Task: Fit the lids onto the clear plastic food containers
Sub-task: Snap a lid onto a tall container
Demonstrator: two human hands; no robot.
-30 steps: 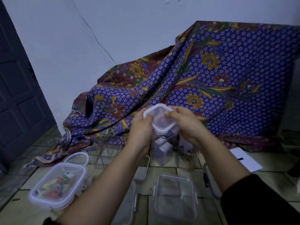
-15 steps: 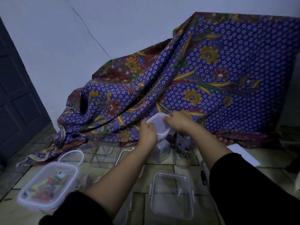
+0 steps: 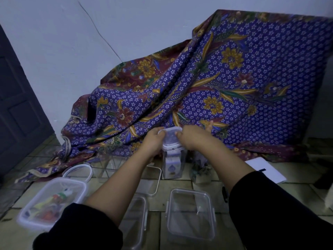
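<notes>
both hands are at the far middle, on one small lid (image 3: 171,137) sitting atop a tall clear container (image 3: 173,166) that stands upright on the tiled floor (image 3: 180,185). left hand (image 3: 153,140) grips the lid's left edge, fingers curled round it, thumb by the rim. right hand (image 3: 193,138) grips the right edge the same way, fingers curled in tight. cannot tell if the lid is fully seated. something pale is inside the tall container, too dim to tell what

near right of centre is an open rectangular container (image 3: 191,215), with no lid on it. just left of it a second open container (image 3: 136,219) is partly hidden under the left forearm. a flat loose lid (image 3: 153,179) lies between that one and the tall container. far left is a closed container (image 3: 52,202) with colourful bits inside, lid on. behind it lies a rounded loose lid (image 3: 79,171), and beside that a clear box (image 3: 110,165)

a small clear tub (image 3: 200,171) with dark stuff in it sits just right of the tall container. a white flat object (image 3: 266,170) lies on the floor at right. a purple floral cloth (image 3: 225,83) is draped behind everything, against a white wall (image 3: 90,51), with a dark door (image 3: 18,105) at left
</notes>
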